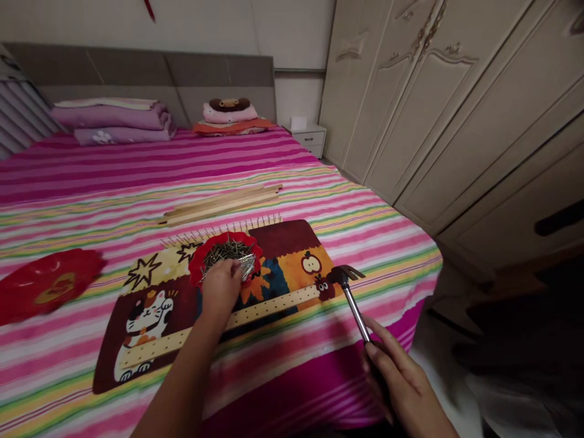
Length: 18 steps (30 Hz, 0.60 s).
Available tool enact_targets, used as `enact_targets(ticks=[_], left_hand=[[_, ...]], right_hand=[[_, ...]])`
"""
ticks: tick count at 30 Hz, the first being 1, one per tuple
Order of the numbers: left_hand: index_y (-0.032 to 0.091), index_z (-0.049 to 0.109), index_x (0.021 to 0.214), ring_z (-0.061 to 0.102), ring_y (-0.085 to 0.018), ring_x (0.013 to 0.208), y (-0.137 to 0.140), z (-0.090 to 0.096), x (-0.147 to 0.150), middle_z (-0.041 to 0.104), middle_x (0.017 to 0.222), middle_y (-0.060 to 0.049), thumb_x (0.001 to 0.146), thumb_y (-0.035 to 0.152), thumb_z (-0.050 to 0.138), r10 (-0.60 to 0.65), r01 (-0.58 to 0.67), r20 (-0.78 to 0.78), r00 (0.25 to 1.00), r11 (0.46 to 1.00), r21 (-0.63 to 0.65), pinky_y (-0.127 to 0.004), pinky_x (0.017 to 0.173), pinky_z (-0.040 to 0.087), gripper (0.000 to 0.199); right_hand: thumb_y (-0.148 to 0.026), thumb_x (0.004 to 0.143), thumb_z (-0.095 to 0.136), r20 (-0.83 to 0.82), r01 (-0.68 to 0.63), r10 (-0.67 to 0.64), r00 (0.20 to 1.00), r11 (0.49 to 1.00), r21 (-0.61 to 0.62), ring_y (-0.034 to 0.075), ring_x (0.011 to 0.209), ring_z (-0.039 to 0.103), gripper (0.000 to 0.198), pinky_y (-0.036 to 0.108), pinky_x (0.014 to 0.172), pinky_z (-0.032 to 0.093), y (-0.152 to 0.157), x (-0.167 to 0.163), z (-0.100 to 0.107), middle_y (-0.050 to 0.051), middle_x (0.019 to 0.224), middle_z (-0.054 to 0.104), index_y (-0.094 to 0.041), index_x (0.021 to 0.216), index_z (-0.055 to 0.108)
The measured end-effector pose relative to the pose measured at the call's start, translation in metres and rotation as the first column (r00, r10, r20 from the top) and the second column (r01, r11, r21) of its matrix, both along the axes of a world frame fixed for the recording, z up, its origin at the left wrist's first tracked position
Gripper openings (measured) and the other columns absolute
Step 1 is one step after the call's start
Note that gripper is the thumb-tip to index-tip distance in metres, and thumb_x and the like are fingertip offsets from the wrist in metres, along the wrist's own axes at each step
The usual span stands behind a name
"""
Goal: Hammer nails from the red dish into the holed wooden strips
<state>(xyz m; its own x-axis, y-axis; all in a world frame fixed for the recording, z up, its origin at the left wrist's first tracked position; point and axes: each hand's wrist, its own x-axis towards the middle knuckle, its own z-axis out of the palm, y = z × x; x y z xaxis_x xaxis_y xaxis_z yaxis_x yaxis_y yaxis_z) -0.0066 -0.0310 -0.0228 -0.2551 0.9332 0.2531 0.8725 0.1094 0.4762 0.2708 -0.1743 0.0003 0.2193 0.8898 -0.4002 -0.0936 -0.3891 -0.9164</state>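
My left hand (222, 285) reaches into a red scalloped bowl (195, 266) full of loose nails (227, 249). Its fingers are pinched together at the nails; what they hold, if anything, is hidden. A claw hammer (356, 311) with a shiny shaft is gripped by its dark handle in my right hand (404, 380), head up and tilted left. Below the bowl, a pale wooden strip (278, 304) dotted with small dark spots lies across a cartoon-cat mat (292, 237), partly behind my left forearm. Behind the bowl stands a row of upright nails (214, 233) along the mat's far edge.
Several wooden strips (223, 205) lie on the striped bedspread (365, 228) beyond the mat. A red plate (27, 286) sits at the left. Folded bedding (114, 118) is stacked by the headboard (137, 73). A wardrobe (410, 109) rises along the right side.
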Motion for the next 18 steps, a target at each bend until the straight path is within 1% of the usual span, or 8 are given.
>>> enact_targets(ticks=[2,4,8,11,13,16,18], left_hand=[[0.022,0.066,0.076,0.059,-0.02,0.078,0.006,-0.004,-0.01,0.066,0.082,-0.006,0.074,0.027,0.055,-0.007,0.0,-0.063,0.998,0.994,-0.113,-0.028,0.069,0.041,0.013],[0.022,0.067,0.074,0.059,-0.02,0.075,0.009,-0.01,-0.012,0.066,0.08,-0.006,0.073,0.029,0.056,-0.029,0.011,-0.1,0.995,0.984,-0.178,-0.027,0.066,0.04,0.013],[0.023,0.066,0.069,0.058,-0.018,0.071,0.01,-0.016,-0.01,0.066,0.075,-0.004,0.073,0.028,0.054,-0.033,0.014,-0.103,0.994,0.983,-0.182,-0.026,0.062,0.038,0.013],[0.024,0.064,0.064,0.058,-0.018,0.071,0.009,-0.016,-0.013,0.067,0.075,-0.002,0.073,0.028,0.051,-0.038,0.033,-0.028,0.999,0.987,-0.159,-0.025,0.062,0.038,0.016],[0.025,0.065,0.065,0.059,-0.018,0.072,0.009,-0.016,-0.017,0.068,0.075,-0.001,0.072,0.031,0.052,-0.018,0.028,0.066,0.998,0.989,-0.147,-0.026,0.063,0.039,0.016],[0.026,0.066,0.07,0.059,-0.018,0.068,0.007,-0.014,-0.022,0.069,0.072,0.001,0.07,0.036,0.055,0.029,0.001,0.218,0.975,0.99,-0.138,-0.026,0.062,0.04,0.015],[0.026,0.066,0.069,0.059,-0.017,0.068,0.005,-0.01,-0.021,0.068,0.071,0.001,0.068,0.036,0.056,0.037,-0.012,0.265,0.964,0.995,-0.097,-0.026,0.062,0.04,0.015]], right_hand=[[-0.047,0.077,0.059,0.004,-0.012,0.012,1.0,1.0,-0.008,0.005,0.033,0.031,0.056,0.017,0.03,0.022,0.0,-0.001,-0.002,-0.007,0.056,0.047,-0.026,0.128,0.05],[-0.047,0.077,0.059,0.001,-0.025,0.025,1.0,1.0,-0.009,0.006,0.034,0.033,0.057,0.017,0.031,0.024,-0.001,-0.001,-0.005,-0.008,0.054,0.046,-0.026,0.128,0.05],[-0.048,0.077,0.057,0.044,-0.05,0.051,0.998,0.999,-0.019,0.007,0.033,0.033,0.055,0.019,0.03,0.023,-0.003,-0.002,-0.01,-0.008,0.052,0.045,-0.026,0.128,0.05],[-0.049,0.078,0.056,0.053,-0.07,0.071,0.996,0.997,-0.023,0.007,0.03,0.03,0.056,0.019,0.029,0.02,-0.003,-0.001,-0.015,-0.008,0.053,0.047,-0.028,0.13,0.048],[-0.05,0.078,0.055,0.057,-0.084,0.085,0.995,0.996,-0.031,0.007,0.03,0.03,0.058,0.019,0.028,0.02,-0.002,0.0,-0.017,-0.008,0.052,0.046,-0.028,0.131,0.047],[-0.05,0.079,0.054,0.075,-0.103,0.106,0.992,0.994,-0.047,0.007,0.029,0.03,0.058,0.019,0.027,0.02,-0.002,0.001,-0.018,-0.008,0.05,0.045,-0.027,0.132,0.046],[-0.048,0.08,0.053,0.075,-0.106,0.11,0.991,0.993,-0.048,0.007,0.029,0.03,0.058,0.019,0.028,0.021,-0.002,0.001,-0.017,-0.007,0.052,0.047,-0.026,0.133,0.046]])
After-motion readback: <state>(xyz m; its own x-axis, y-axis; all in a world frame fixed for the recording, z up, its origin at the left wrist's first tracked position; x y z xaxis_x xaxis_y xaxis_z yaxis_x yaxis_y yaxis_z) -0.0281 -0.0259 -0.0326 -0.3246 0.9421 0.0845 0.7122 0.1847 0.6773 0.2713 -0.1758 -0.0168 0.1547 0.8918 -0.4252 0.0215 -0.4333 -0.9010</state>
